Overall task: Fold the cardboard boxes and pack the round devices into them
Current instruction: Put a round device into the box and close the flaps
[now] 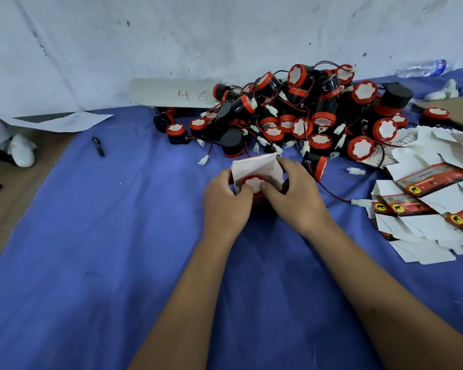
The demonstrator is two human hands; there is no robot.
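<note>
Two hands [226, 194] [294, 192], one box [254, 166], one device [252, 182]

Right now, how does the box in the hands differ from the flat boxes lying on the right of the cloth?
The box in the hands is folded up, its top flaps open, with a round device inside; the flat boxes are unfolded and hold nothing. The left hand and right hand grip the first; the flat ones lie untouched in a loose pile. Both show white card inside and red printing outside.
</note>
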